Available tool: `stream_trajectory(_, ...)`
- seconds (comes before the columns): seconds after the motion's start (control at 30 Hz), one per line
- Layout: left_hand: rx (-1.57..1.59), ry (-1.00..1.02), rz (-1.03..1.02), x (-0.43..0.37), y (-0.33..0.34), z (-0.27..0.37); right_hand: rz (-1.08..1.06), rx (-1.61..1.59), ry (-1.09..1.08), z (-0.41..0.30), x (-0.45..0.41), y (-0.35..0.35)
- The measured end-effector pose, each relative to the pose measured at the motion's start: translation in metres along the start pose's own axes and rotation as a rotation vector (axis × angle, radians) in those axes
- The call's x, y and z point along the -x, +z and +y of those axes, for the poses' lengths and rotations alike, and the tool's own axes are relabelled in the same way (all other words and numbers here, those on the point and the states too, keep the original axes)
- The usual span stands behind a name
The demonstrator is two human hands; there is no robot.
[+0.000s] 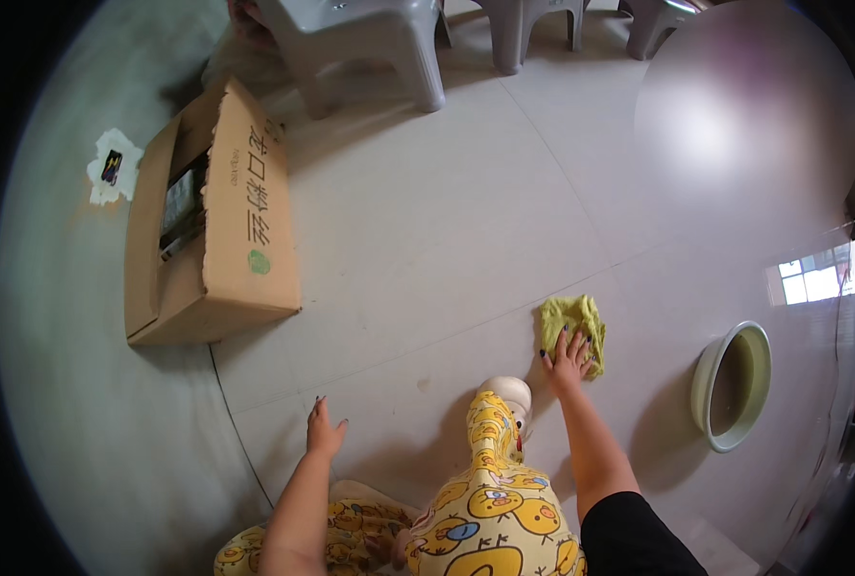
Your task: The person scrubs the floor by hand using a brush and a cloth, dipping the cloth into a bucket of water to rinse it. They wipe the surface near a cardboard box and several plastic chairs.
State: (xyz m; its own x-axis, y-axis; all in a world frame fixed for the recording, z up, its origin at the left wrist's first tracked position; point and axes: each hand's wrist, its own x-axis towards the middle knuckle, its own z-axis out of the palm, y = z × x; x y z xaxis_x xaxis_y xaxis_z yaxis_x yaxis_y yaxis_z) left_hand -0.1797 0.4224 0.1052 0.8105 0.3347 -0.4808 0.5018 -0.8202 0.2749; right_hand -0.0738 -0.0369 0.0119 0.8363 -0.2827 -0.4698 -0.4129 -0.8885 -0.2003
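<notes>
My right hand point(570, 366) lies with spread fingers on a yellow-green cloth point(575, 315), which is pressed flat against the pale tiled floor point(427, 281). My left hand point(323, 430) hovers over the floor at the lower left, fingers apart, holding nothing. Between my arms are my knee and legs in yellow printed trousers point(496, 504), with a white shoe point(508, 392) a little left of the cloth. To the right of my right hand stands a light green plastic basin point(701, 392) with murky water point(731, 389) in it.
An open cardboard box point(255, 288) with printed writing stands at the left by the wall point(60, 237), dark items inside. Grey plastic stools point(370, 43) stand along the top. A torn white patch with a dark opening point(113, 167) is on the wall. The upper right is blurred.
</notes>
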Motion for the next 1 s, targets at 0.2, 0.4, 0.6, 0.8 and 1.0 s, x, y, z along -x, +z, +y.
stream_trajectory(0.2, 0.061, 0.107, -0.048, -0.042, 0.010, 0.059, 0.088, -0.020, 0.085, -0.016, -0.090, -0.040)
stream_trajectory(0.4, 0.110, 0.116, -0.092, -0.051, 0.014, 0.105, 0.102, -0.055, 0.130, -0.051, -0.137, -0.062)
stream_trajectory(0.6, 0.093, 0.095, -0.071, -0.059, 0.012, 0.116, 0.017, -0.029, -0.189, -0.110, -0.118, -0.050)
stream_trajectory(0.8, 0.034, 0.122, -0.063, -0.059, 0.015, 0.100, -0.218, 0.194, -0.750, -0.203, -0.027, 0.010)
stream_trajectory(1.0, 0.071, 0.100, -0.065, -0.045, 0.037, 0.101, -0.237, -0.118, -0.940, -0.173, -0.023, 0.007)
